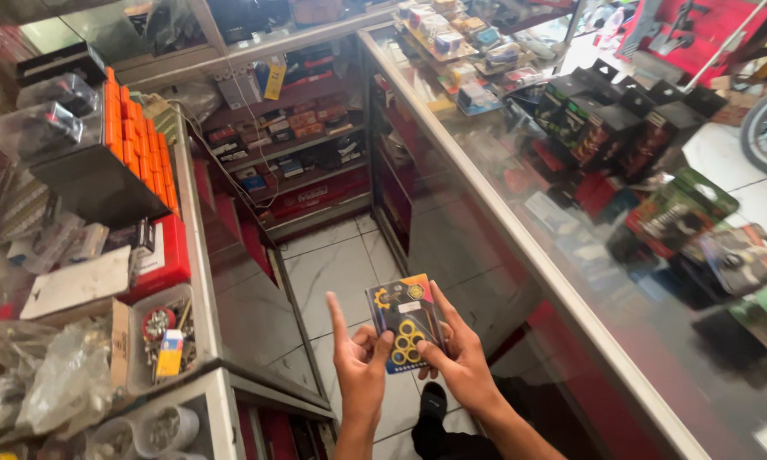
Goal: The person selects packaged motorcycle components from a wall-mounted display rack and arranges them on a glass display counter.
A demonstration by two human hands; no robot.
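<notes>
Both of my forearms rise from the bottom edge, meeting around a small flat packet (406, 323). Beyond them, biggest of all, the glass counter (520, 230) runs along my right, with boxed goods showing through its top. On my left stand shelves (102, 183) carrying a row of orange boxes (136, 140), and below them a clear tub of small hardware (164, 338). Between the two lies the pale tiled floor (337, 268). My right hand (460, 353) is closed on the packet, thumb across its right edge and fingers behind. My left hand (360, 362) is half open, forefinger pointing up, its other fingers curled against the packet's lower left corner. Dark with yellow rings printed on it, the packet stands upright between both hands, facing me.
</notes>
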